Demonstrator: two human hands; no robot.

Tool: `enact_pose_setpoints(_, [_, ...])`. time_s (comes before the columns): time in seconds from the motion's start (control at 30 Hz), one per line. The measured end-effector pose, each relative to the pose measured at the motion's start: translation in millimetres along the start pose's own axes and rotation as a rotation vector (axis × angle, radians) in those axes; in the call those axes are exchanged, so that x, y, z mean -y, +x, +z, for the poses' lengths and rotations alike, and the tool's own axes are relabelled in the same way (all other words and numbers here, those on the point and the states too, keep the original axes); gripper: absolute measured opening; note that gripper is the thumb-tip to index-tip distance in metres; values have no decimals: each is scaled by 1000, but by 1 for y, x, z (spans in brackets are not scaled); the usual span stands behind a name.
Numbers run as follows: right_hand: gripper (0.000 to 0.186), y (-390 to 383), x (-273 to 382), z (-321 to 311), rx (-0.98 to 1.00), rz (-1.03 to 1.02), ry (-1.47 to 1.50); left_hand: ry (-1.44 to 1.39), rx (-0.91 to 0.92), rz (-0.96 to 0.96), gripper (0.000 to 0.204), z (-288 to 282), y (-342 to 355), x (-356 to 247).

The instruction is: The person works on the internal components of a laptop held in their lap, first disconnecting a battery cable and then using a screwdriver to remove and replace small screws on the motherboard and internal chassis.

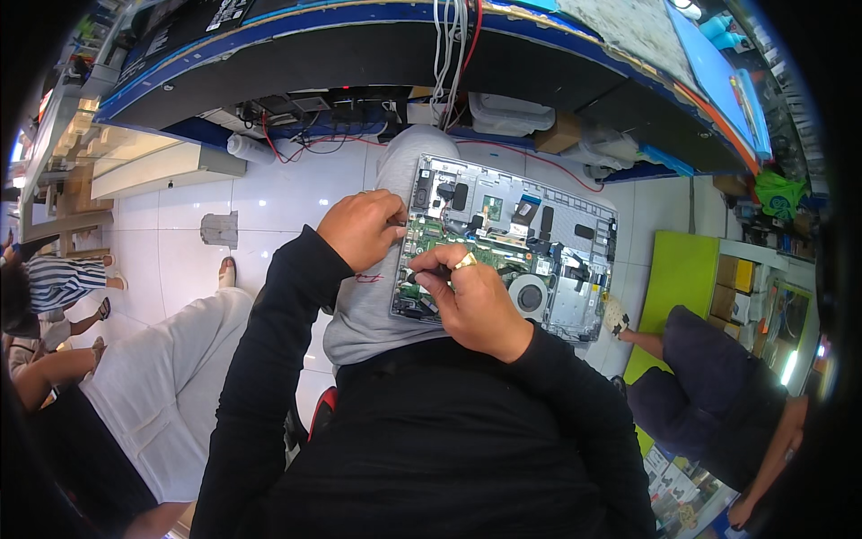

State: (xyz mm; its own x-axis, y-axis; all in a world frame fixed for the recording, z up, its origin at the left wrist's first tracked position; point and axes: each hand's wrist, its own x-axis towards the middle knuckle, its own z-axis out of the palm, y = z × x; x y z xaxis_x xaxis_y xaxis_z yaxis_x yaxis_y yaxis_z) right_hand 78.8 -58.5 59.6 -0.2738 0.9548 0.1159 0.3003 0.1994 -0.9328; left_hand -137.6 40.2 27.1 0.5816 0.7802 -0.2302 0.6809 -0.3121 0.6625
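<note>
Currently: opened laptop [521, 242], bottom cover off, lies across the person's lap on a grey-trousered knee [368, 305], internals facing up. Green board [449, 242] runs along the middle; round fan [528, 292] sits near the laptop's near edge, right of centre.

Left hand [364, 229] is at the laptop's left edge, fingers curled in, tips touching the edge of the chassis near the board's left end. Can't tell whether it grips anything beyond steadying the edge.

Right hand [471, 301] is over the near-left corner, fingers pinched narrow on a small dark tool [418, 277], tip down at the board. Gold ring [465, 261] on one finger. Tool type unclear, mostly hidden by the fingers.

Both sleeves black.

Around: white tile floor [296, 193] beyond the knee, blue-edged counter [269, 36] at the far side with cables [449, 45] hanging down, another seated person [718, 404] to the right, more people on the left.
</note>
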Motion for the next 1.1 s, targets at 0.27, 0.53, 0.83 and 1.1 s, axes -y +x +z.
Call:
enact_pose_setpoints(0.27, [19, -2, -1, 1, 7, -21, -27, 26, -3, 9, 18, -2, 0, -4])
enact_pose_setpoints(0.53, [17, 3, 17, 0, 175, -348, -566, 29, -45, 78, 16, 8, -5, -4])
enact_pose_setpoints(0.83, [11, 11, 53, 18, 231, -363, -806, 51, -54, 228, 18, 38, -77, -28])
enact_pose_setpoints(1.1, [9, 28, 47, 22, 312, -487, -772, -3, -285, 40, 17, 65, -81, -23])
